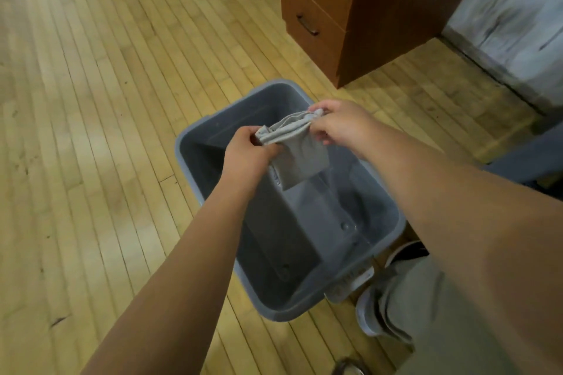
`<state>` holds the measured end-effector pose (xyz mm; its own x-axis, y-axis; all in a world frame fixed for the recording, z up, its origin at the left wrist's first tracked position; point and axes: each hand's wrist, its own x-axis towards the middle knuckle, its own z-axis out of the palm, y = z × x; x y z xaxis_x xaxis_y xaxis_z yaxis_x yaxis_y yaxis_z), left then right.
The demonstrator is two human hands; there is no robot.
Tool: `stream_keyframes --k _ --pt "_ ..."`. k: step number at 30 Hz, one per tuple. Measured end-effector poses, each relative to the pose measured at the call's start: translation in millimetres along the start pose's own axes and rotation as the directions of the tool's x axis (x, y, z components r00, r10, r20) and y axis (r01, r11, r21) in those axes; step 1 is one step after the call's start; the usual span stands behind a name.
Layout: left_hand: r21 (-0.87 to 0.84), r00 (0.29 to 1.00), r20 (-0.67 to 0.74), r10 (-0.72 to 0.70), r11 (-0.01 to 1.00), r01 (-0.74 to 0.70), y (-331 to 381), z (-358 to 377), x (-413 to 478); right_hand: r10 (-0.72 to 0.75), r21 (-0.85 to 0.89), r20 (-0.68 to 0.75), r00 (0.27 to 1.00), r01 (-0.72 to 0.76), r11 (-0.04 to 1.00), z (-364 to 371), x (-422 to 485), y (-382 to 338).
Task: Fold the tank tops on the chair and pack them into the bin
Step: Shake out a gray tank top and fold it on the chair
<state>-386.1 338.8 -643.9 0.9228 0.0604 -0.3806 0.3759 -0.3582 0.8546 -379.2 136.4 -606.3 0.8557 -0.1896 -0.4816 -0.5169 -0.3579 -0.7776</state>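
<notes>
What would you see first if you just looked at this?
The left hand and right hand hold a folded grey tank top in the middle, above a big grey bin on the wooden floor. A brown drawer cabinet stands beyond, top right.

Reaching forward and down with both bare forearms; pinching opposite upper corners of a folded tank top (301, 161) with left hand (243, 155) and right hand (338, 125), fingers curled, hands close together.
</notes>
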Motion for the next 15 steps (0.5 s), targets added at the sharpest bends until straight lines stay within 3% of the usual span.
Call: stream_keyframes --k 3,5,15 --pt "-0.037 0.979 -0.179 -0.093 0.995 0.088 8.2 -14.2 10.1 0.012 0.228 -0.031 0.999 -0.005 0.974 1.2 14.6 -1.4" --pt "-0.042 0.968 -0.208 -0.141 0.990 0.135 8.0 -24.2 17.3 0.042 0.289 -0.028 0.999 -0.032 0.957 1.3 19.7 -0.9" --pt "-0.091 0.984 0.004 -0.175 0.980 0.175 7.7 -16.4 -2.0 0.121 0.127 0.002 0.993 -0.120 0.985 -1.9 -13.2 7.9"
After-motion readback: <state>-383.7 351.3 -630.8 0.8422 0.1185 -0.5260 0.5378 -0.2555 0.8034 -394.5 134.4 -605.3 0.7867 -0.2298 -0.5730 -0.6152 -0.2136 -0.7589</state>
